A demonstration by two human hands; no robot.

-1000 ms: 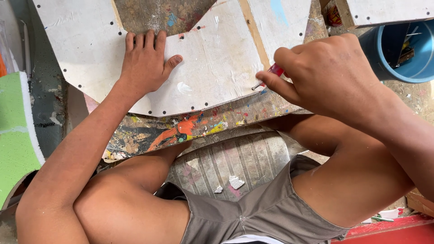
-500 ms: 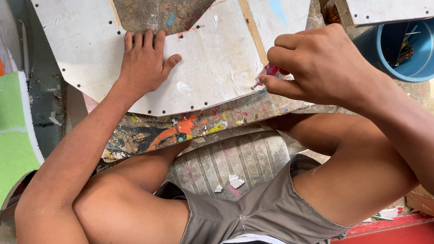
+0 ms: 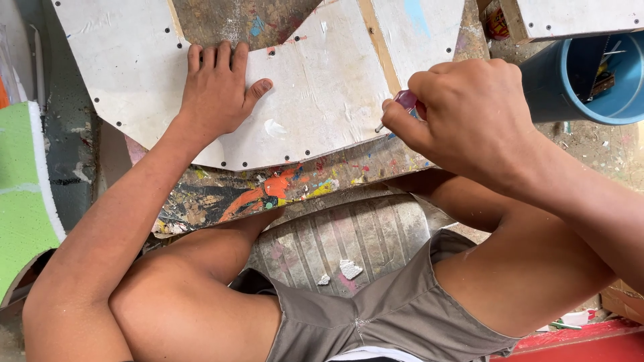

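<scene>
Left hand point(image 3: 218, 94) flat, fingers spread on one white panel point(image 3: 315, 87); right hand point(image 3: 469, 114) grips one awl point(image 3: 401, 107).

Left hand point(image 3: 218, 94) flat on white panel point(image 3: 322, 87), right hand point(image 3: 469, 114) gripping red-handled tool point(image 3: 402, 107)

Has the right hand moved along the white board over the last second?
Yes. The right hand has shifted slightly up and left toward the wooden strip on the white board, tool tip on it.
</scene>
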